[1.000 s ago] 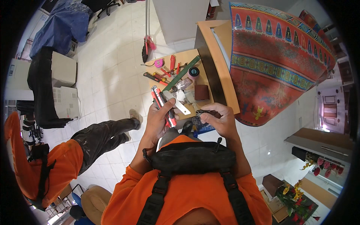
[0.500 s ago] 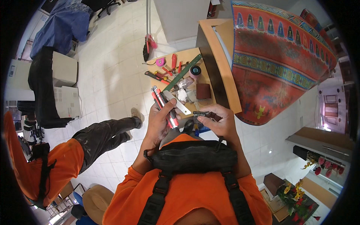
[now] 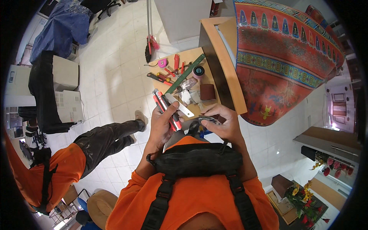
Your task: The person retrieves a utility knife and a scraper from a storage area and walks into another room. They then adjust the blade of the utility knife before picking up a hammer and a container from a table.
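My left hand is closed around red-and-black utility knives, apparently two side by side, and a flat white metal strip with a hole at one end. The thumb presses on the strip. To its right, my right hand pinches a small dark object between thumb and fingers; its kind is hard to make out. Both hands are over the near edge of a small wooden table. On it lie a green straight bar, red-handled hand tools and a pink tape measure.
A brown sandpaper block or roll, a round black-topped container and clear plastic wrapping share the table. A large red painted vessel stands at right, beside a wooden counter. Another person is at left.
My right fingers have shifted on the small dark object, which is now turned and more covered. The left hand keeps its hold. The view has moved slightly.
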`<state>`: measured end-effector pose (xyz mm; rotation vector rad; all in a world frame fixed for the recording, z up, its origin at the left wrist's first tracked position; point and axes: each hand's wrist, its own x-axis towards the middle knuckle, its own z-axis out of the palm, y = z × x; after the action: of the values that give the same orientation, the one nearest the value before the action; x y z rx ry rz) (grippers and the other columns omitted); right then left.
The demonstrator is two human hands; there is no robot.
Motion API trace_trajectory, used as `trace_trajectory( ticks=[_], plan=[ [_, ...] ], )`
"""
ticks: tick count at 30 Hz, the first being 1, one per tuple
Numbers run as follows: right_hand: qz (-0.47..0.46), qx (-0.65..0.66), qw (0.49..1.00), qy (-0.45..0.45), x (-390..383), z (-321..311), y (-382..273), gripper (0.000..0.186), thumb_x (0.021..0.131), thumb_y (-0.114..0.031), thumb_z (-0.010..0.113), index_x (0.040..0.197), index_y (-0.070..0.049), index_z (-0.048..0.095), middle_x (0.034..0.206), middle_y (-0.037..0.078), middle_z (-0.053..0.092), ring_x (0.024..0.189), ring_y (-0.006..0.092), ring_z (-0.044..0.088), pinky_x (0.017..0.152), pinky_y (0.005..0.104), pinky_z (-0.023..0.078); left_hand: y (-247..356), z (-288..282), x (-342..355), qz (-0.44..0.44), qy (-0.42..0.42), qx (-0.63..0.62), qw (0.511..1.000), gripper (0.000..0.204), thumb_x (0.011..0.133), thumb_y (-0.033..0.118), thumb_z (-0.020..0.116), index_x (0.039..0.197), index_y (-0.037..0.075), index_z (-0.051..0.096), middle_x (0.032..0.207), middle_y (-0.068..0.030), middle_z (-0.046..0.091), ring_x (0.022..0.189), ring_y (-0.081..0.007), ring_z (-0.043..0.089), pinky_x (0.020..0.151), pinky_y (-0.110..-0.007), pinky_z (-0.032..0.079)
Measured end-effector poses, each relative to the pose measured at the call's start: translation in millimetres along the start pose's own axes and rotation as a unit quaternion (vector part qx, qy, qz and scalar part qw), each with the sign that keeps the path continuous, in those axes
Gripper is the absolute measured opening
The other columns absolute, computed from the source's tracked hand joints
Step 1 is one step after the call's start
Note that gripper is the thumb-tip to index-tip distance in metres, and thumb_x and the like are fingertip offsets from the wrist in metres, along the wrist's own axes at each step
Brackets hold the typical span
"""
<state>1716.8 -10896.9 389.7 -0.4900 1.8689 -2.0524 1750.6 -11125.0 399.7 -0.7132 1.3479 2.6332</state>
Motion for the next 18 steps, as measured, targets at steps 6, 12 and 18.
trace_trajectory(
  ticks=[6, 12, 18],
  plan=[
    [0.069, 0.081, 0.994, -0.003, -2, -1, -4, 0.024, 0.088, -0.003, 0.075, 0.109, 0.003, 0.065, 0.098, 0.009, 0.07, 0.092, 0.0115, 0.065, 0.084, 0.0278, 0.053, -3, 1, -1, -0.004, 0.006, 0.009, 1.0, 0.02, 0.096, 0.014, 0.069, 0.105, -0.002, 0.064, 0.096, -0.0165, 0.073, 0.065, -0.0171, 0.07, 0.057, -0.027, 0.06],
    [0.118, 0.025, 0.993, -0.011, -4, -5, -3, 0.02, 0.091, -0.007, 0.074, 0.105, 0.005, 0.067, 0.094, 0.005, 0.067, 0.088, 0.008, 0.062, 0.078, 0.0257, 0.051, -12, -1, 0, 0.003, 0.012, -0.009, 1.0, 0.019, 0.096, 0.012, 0.069, 0.106, -0.003, 0.063, 0.091, -0.014, 0.072, 0.066, -0.0174, 0.071, 0.057, -0.028, 0.061],
    [0.146, 0.015, 0.989, -0.013, -6, 0, -10, 0.023, 0.093, -0.01, 0.073, 0.11, 0.006, 0.07, 0.094, 0.005, 0.07, 0.084, 0.0069, 0.062, 0.074, 0.0244, 0.051, -14, 4, -4, 0.004, 0.038, 0.01, 0.999, 0.019, 0.095, 0.014, 0.072, 0.104, -0.001, 0.064, 0.086, -0.009, 0.07, 0.062, -0.0139, 0.068, 0.052, -0.025, 0.058]
  ],
)
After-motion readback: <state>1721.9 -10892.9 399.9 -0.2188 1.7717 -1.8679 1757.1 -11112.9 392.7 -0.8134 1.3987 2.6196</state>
